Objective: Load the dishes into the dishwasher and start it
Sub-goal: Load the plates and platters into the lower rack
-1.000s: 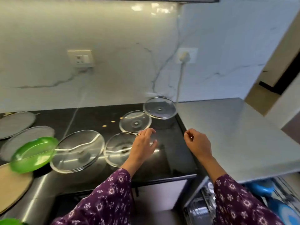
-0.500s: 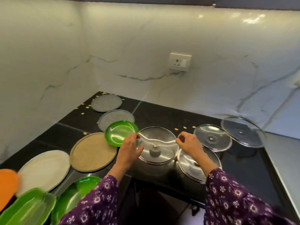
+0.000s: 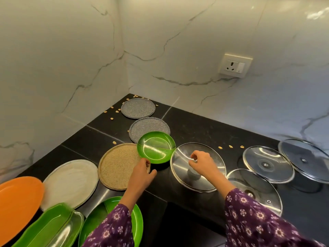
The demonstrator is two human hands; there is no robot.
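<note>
small green plate [image 3: 156, 147] tilted, overlapping tan plate [image 3: 119, 165].

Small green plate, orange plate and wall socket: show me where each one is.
Small green plate [image 3: 156, 147]: head view, middle of its inside.
Orange plate [image 3: 17, 198]: head view, middle of its visible face.
Wall socket [image 3: 235, 65]: head view, middle of its faceplate.
</note>
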